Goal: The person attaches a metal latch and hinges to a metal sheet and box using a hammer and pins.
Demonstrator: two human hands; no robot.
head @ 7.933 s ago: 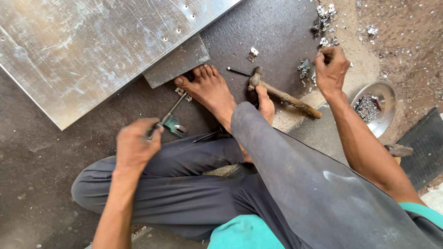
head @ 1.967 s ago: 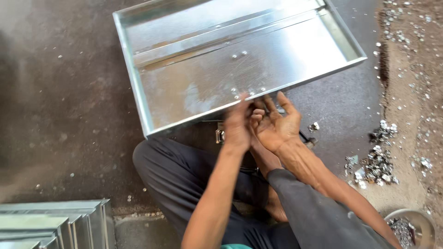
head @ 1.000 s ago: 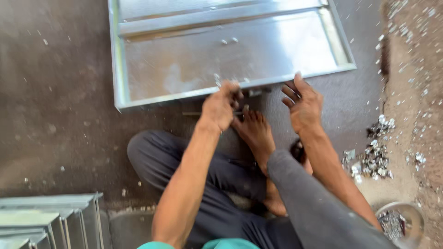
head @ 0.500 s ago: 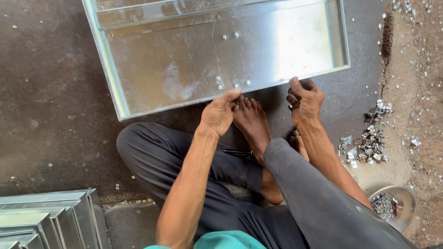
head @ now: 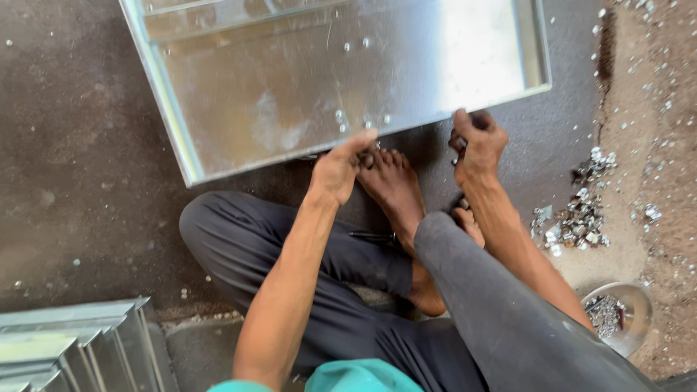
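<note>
A large shiny sheet-metal tray [head: 218,94] with folded-up edges lies on the dark floor in front of me. My left hand [head: 338,168] rests at its near edge, fingertips on the rim, just above my bare foot [head: 396,190]. My right hand [head: 477,144] is closed at the same edge further right, gripping the rim or a small dark object; I cannot tell which. I sit on the floor in dark grey trousers with my legs folded.
A pile of small metal scraps [head: 577,221] lies on the sandy ground at right. A round metal bowl [head: 633,325] holding small bits sits at lower right. Stacked folded metal channels [head: 80,341] lie at lower left.
The tray has slid and turned on the floor, its near edge coming toward my foot. My right hand moved out to the right along the edge and closed; earlier hammer and tool are gone.
</note>
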